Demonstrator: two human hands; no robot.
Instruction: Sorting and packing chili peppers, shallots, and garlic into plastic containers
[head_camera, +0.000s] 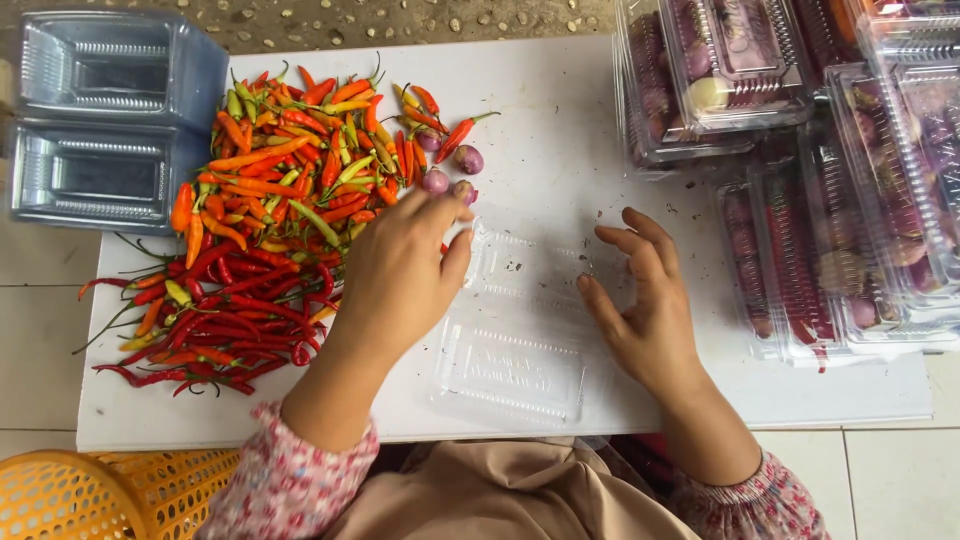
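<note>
An open clear plastic clamshell box (520, 320) lies on the white board (560, 130) in front of me. My left hand (400, 270) reaches over its left edge toward the small purple shallots (450, 172); its fingertips touch one shallot beside the chili pile (270, 220). Whether that hand grips anything is hidden by the fingers. My right hand (645, 300) hovers open over the box's right side, fingers spread, holding nothing.
Stacked filled clamshell boxes (800, 150) of shallots and chilies crowd the right side. Empty clear boxes (100, 120) sit at the far left. A yellow plastic basket (90, 495) stands at the lower left. Tiled floor lies around the board.
</note>
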